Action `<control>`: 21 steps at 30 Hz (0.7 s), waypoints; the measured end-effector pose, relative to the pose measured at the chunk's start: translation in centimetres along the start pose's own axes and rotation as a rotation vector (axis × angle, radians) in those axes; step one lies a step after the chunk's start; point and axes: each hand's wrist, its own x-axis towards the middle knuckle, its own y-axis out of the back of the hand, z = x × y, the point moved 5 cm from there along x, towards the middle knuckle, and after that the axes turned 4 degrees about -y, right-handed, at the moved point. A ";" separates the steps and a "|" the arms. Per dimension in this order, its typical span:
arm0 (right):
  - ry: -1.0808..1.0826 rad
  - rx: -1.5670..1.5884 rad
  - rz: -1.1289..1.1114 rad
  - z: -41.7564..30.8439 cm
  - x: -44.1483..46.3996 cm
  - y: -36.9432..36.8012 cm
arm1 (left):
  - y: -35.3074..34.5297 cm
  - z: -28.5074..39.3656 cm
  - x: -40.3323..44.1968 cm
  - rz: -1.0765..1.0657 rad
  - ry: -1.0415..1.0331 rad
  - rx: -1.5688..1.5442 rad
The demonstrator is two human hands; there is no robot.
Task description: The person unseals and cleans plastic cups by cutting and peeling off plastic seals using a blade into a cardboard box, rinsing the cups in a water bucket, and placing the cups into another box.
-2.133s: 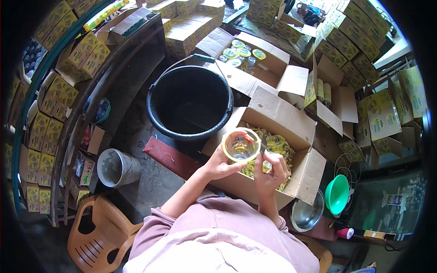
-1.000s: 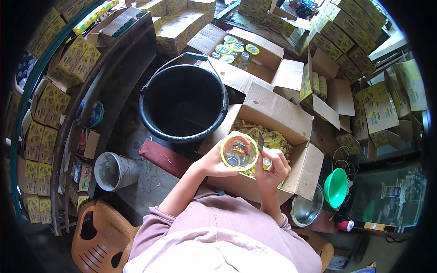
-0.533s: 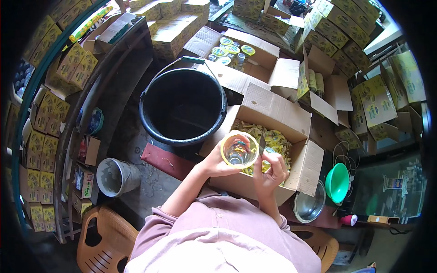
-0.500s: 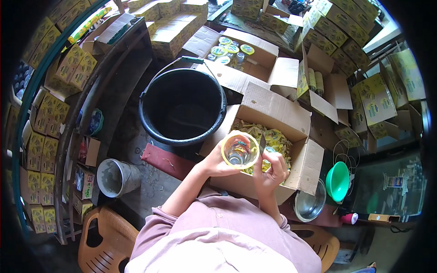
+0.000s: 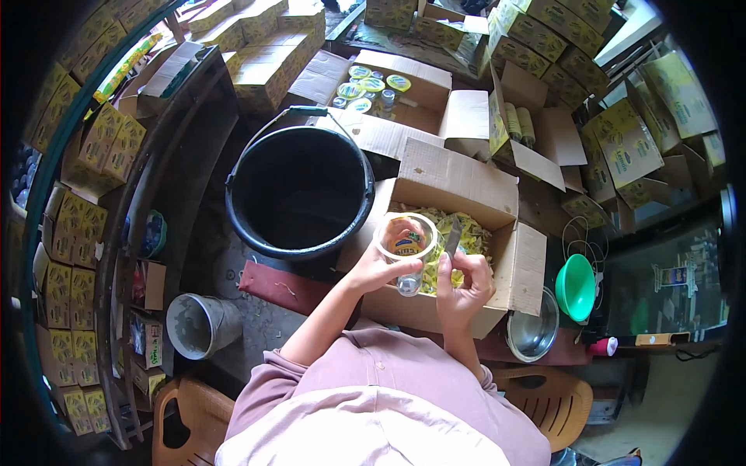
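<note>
Gripping clear cup (image 5: 407, 247): left hand (image 5: 379, 269). Pinching knife (image 5: 453, 238): right hand (image 5: 468, 289). Below both: open carton (image 5: 458, 182) with yellow scraps (image 5: 472, 231). Beside carton: black bucket (image 5: 299, 190).

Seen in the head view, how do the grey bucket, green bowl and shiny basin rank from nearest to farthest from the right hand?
From the right hand, in the head view:
1. Shiny basin, lower right.
2. Green bowl, farther right.
3. Grey bucket, well to the left.
</note>
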 end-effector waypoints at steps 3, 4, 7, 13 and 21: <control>0.055 -0.026 0.013 0.1 0.3 -0.4 | 0.3 -0.5 0.6 0.022 -0.032 0.037; 0.080 -0.040 0.013 0.1 0.5 -0.5 | 0.3 -0.4 0.8 0.037 -0.020 0.056; 0.126 -0.081 0.013 0.1 1.3 -0.8 | -0.1 -0.2 1.2 0.050 -0.037 0.119; 0.118 -0.067 0.029 0.7 1.2 -0.9 | -0.2 -0.8 1.0 0.166 -0.006 0.166; 0.151 -0.078 -0.019 0.9 1.5 -1.6 | -0.6 -0.2 1.3 0.188 -0.072 0.372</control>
